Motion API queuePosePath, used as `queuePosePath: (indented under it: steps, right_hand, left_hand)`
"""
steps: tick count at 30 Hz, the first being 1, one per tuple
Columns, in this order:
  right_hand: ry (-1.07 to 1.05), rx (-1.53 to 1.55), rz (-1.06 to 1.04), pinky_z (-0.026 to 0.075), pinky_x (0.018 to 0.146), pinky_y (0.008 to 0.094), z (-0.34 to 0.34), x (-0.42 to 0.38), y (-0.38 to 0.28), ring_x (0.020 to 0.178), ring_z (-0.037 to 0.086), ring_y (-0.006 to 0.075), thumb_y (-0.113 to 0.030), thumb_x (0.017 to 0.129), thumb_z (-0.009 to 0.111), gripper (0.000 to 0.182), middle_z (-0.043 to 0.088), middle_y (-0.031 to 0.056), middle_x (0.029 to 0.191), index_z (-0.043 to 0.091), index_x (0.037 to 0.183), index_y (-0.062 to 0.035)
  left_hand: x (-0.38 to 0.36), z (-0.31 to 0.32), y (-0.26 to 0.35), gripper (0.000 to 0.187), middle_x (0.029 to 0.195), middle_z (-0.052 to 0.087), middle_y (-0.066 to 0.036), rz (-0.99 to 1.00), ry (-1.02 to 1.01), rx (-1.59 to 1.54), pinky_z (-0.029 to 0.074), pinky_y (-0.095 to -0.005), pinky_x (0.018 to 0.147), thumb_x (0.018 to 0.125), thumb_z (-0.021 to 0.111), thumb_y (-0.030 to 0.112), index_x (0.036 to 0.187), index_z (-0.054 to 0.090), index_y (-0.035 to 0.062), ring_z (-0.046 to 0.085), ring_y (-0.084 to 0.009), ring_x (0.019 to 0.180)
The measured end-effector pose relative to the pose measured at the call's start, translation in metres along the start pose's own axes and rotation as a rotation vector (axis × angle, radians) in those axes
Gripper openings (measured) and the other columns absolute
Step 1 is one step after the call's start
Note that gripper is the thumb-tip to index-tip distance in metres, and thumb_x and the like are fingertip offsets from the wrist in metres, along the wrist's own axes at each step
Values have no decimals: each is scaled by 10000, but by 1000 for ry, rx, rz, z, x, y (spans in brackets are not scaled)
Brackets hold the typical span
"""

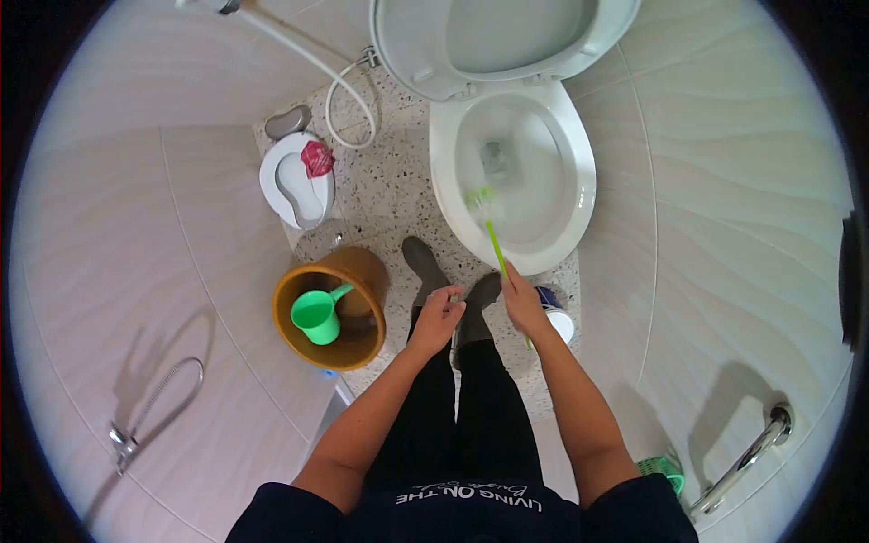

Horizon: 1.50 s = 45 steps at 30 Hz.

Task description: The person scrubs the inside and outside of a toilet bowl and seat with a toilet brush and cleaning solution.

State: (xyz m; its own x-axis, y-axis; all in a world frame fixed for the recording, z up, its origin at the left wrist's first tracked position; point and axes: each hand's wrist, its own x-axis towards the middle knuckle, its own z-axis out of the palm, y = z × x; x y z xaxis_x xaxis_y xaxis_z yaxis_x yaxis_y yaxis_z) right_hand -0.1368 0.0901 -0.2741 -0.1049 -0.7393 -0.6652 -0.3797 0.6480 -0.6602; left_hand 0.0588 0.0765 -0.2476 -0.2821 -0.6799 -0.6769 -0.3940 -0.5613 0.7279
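Observation:
My right hand is wrapped round the green handle of a toilet brush. The brush's light green head is blurred and lies inside the bowl, over its near left side. The white toilet has its seat and lid raised, and some water shows at the bottom of the bowl. In front of my legs hovers my left hand, loosely bent with its fingers partly apart and nothing visible in it.
A brown bucket holding a green dipper stands at left. Beyond it are a white bedpan with a red cloth and a white hose. A white container sits beside my right hand. A metal grab bar is at lower right.

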Motion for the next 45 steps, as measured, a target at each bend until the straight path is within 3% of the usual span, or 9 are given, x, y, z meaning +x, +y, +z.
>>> queuePosePath:
  steps: [4,8,10,14,16,17,19,26,45]
  right_hand:
    - [-29,100,182,380,948,346,-3,-25,6,1135,485,364,-214,912,423,447,474,249,1244,370,1347,-121]
    - [113,202,-41,402,918,362,26,69,-48,1075,535,360,-216,917,399,452,544,249,1153,352,1357,-122]
    - [-64,538,439,379,940,369,3,90,-116,1077,533,354,-215,916,394,464,560,242,1132,333,1367,-124]
    - [-60,441,399,474,800,376,27,67,-97,901,601,335,-215,917,396,471,593,224,1027,322,1374,-131]
    - [603,-10,-468,500,546,358,69,62,-50,633,599,258,-218,919,399,473,597,171,849,318,1377,-135]
    - [610,-8,-469,500,546,358,70,65,-49,633,599,258,-218,919,399,473,597,171,849,318,1377,-135]
    - [114,444,119,408,369,331,61,60,-59,447,501,186,-229,922,399,476,532,102,691,309,1382,-146]
    - [34,1123,401,243,309,222,13,124,-130,361,262,68,-252,945,401,503,326,-17,549,222,1415,-267]
    - [41,1331,390,217,302,215,11,115,-161,378,282,62,-253,948,387,473,377,-2,621,227,1385,-338]
  left_hand:
    - [8,-16,3,288,1050,558,-82,0,-22,39,444,-284,779,875,546,120,1142,511,18,548,-144,834]
    - [17,-29,-4,284,1045,548,-71,-34,-21,89,442,-265,749,878,546,107,1146,511,19,530,-117,802]
    - [23,-34,-9,287,1052,544,-70,-32,-37,79,441,-265,749,877,547,108,1149,511,21,529,-116,802]
    - [31,-38,-11,295,1074,534,-72,-44,-55,34,439,-268,762,877,552,125,1152,511,27,530,-124,818]
    - [33,-39,0,299,1077,533,-72,-48,-74,95,439,-270,767,877,551,128,1156,509,28,530,-125,825]
    - [34,-40,4,303,1081,532,-71,-56,-85,147,439,-272,772,878,550,131,1160,507,29,530,-127,833]
    - [39,-40,-4,311,1080,534,-72,-52,-98,132,440,-277,778,879,545,127,1170,499,27,530,-127,845]
    - [46,-54,-8,297,1106,524,-102,-97,-86,99,473,-293,756,869,556,120,1152,509,45,567,-159,856]
    - [49,-60,-16,312,1135,511,-119,-36,-67,109,477,-300,759,865,555,119,1161,498,37,581,-177,865]
